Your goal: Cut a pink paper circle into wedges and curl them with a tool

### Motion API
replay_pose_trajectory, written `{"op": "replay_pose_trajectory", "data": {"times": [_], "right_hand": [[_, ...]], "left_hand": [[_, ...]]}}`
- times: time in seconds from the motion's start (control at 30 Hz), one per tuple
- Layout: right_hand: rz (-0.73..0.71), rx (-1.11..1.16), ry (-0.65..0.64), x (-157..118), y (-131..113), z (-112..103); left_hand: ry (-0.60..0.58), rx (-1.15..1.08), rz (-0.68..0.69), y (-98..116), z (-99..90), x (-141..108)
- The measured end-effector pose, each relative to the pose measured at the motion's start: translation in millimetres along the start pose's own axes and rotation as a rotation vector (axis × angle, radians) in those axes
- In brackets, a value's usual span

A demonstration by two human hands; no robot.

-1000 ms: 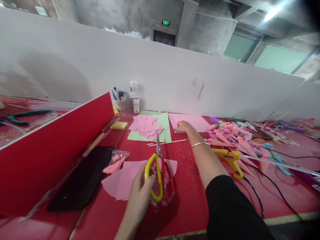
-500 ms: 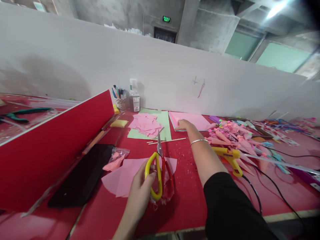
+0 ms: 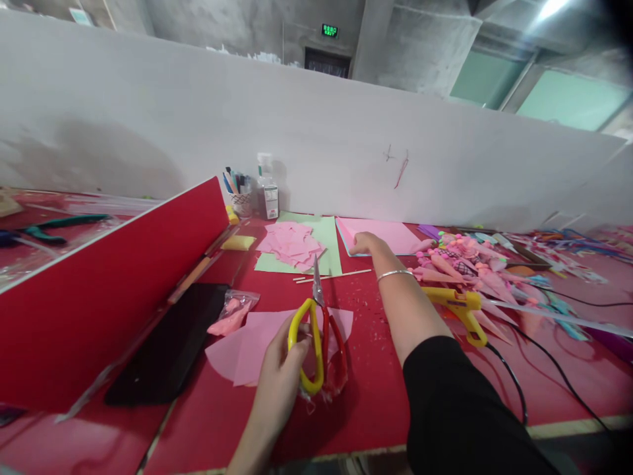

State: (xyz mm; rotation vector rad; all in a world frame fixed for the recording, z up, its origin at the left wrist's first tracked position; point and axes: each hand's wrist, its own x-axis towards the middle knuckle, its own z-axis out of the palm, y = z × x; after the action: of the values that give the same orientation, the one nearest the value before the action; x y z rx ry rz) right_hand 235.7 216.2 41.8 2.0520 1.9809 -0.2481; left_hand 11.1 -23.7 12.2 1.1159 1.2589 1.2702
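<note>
My left hand (image 3: pixel 284 359) is closed on the yellow handle of a pair of scissors (image 3: pixel 311 346), whose blades point away from me. The other handle is red. Under the hand and scissors lie sheets of pink paper (image 3: pixel 247 349). My right hand (image 3: pixel 364 244) reaches to the left part of a stack of pink paper (image 3: pixel 390 237) at the back; its fingers are curled at the sheets, and their tips are hard to make out. Left of that stack, cut pink pieces (image 3: pixel 289 244) are heaped on a green sheet (image 3: pixel 330 245).
A yellow glue gun (image 3: pixel 457 305) with a black cord lies right of my right forearm, before a heap of pink cones (image 3: pixel 459 257). Thin sticks (image 3: pixel 341 275) lie mid-table. On the left are a black tray (image 3: pixel 168 349), a red divider (image 3: pixel 123 284) and a bottle (image 3: pixel 268 191).
The view has shifted slightly. My right hand remains at the pink paper stack, and my left hand still holds the scissors in the same pose.
</note>
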Motion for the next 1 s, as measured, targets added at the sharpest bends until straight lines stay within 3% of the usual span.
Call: {"op": "replay_pose_trajectory", "data": {"times": [0.57,1.0], "right_hand": [[-0.046,-0.07,-0.08,-20.6,-1.5,-17.7],[-0.062,-0.222,-0.068,-8.1,-17.4,-14.4]], "left_hand": [[0.05,-0.098,-0.026,2.0,1.1,0.9],[0.039,-0.065,-0.017,3.8,1.6,0.6]]}}
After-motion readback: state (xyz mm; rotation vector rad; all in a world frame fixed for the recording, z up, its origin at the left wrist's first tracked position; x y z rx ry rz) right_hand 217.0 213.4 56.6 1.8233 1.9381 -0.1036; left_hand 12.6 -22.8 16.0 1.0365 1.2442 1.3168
